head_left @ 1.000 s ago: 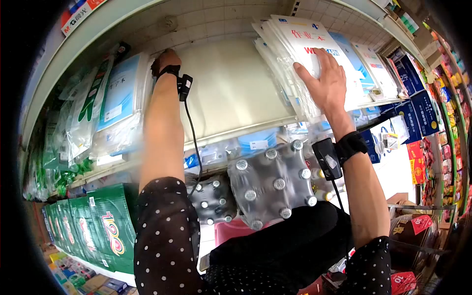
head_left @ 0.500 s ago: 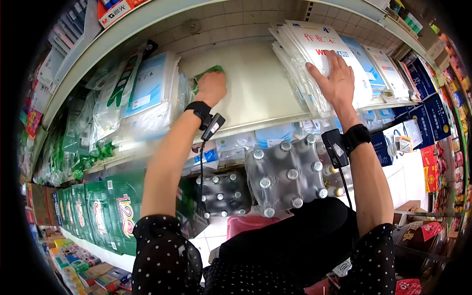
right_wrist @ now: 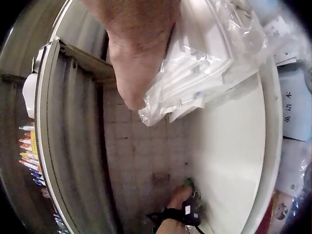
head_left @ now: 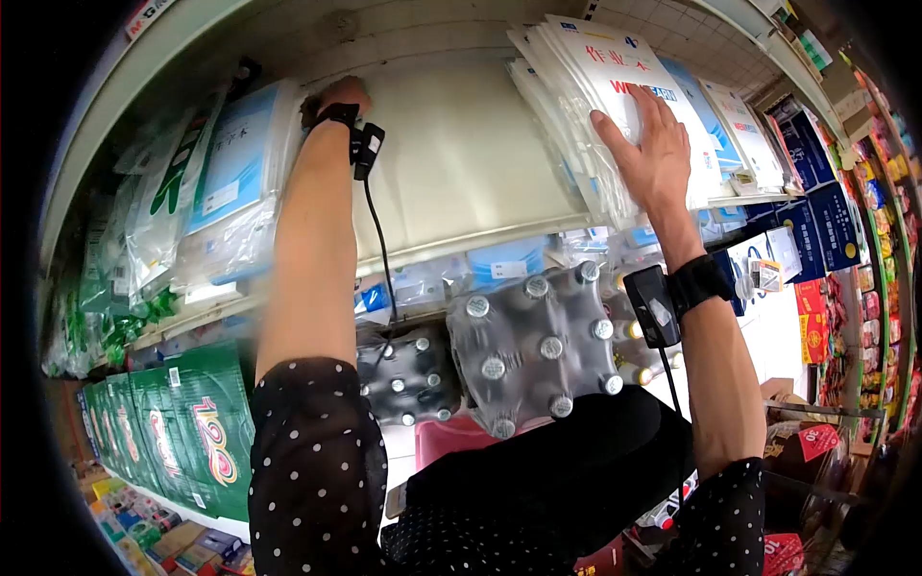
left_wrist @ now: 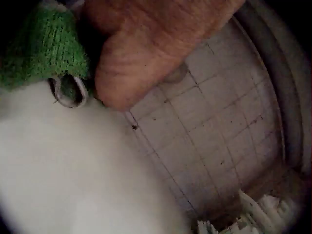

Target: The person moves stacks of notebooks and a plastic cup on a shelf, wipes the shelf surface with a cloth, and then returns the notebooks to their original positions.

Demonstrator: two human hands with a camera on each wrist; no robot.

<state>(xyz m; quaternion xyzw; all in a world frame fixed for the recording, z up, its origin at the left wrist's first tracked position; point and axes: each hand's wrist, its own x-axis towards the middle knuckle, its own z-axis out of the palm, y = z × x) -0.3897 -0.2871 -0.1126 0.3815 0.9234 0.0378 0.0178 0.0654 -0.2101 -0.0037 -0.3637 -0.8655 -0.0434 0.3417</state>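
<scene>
My left hand [head_left: 343,94] is at the back left of the white shelf [head_left: 442,144], beside a stack of blue-covered workbooks [head_left: 233,158]. It presses a green cloth [left_wrist: 46,46] with a small hanging loop against the shelf; the fingers are mostly hidden in the left wrist view. My right hand [head_left: 658,154] rests with fairly straight fingers on the front of a row of white exercise books [head_left: 595,72] in clear plastic, leaning at the right of the shelf. The books' plastic edges show under the right hand in the right wrist view.
Below the shelf stand shrink-wrapped bottle packs [head_left: 538,346] and green cartons [head_left: 192,432]. A lower shelf holds more packaged books [head_left: 504,264]. Grimy back tiles [left_wrist: 209,122] rise behind the shelf. Pens [right_wrist: 29,151] line the shelf above.
My left hand came forward and right with the green cloth half a second ago, then went back to the rear left corner. My right hand stays on the exercise books.
</scene>
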